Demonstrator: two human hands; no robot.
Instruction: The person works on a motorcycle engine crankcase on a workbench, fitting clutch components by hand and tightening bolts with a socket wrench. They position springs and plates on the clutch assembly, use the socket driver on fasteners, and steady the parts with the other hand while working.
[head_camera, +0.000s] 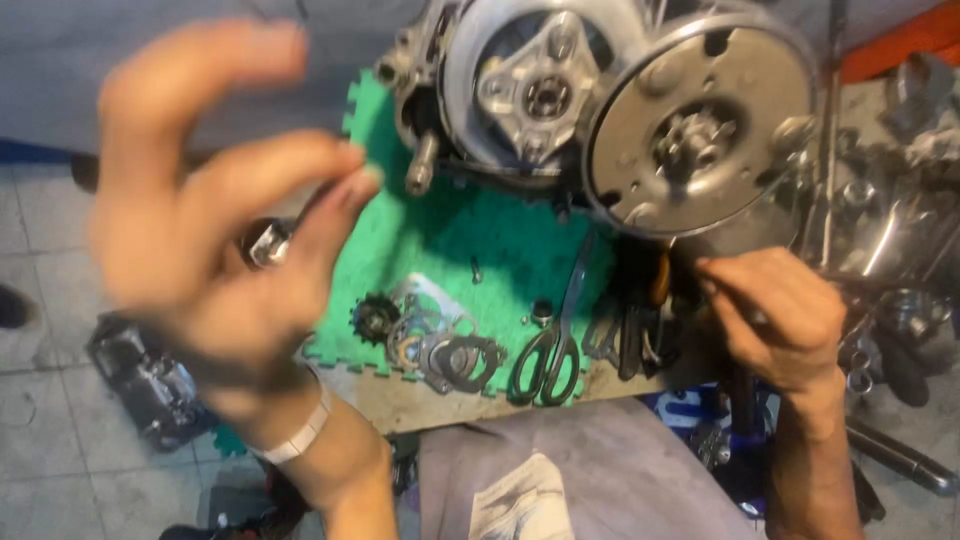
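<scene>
My left hand (215, 225) is raised close to the camera and blurred, fingers apart, with a small metal part (267, 243) showing just behind the fingers; whether the hand holds it is unclear. My right hand (780, 315) rests at the bench's right edge, fingers curled around a thin dark tool handle (658, 285) below the round metal engine disc (700, 125). An engine case with a second round cover (530, 85) stands at the back on a green foam mat (460, 240).
Black-handled scissors (550, 355), a small sprocket (376, 318), gaskets and rings (450, 355) lie on the mat's front edge. Metal parts pile up at the right (900, 250). A dark engine part (140, 375) lies on the tiled floor at left.
</scene>
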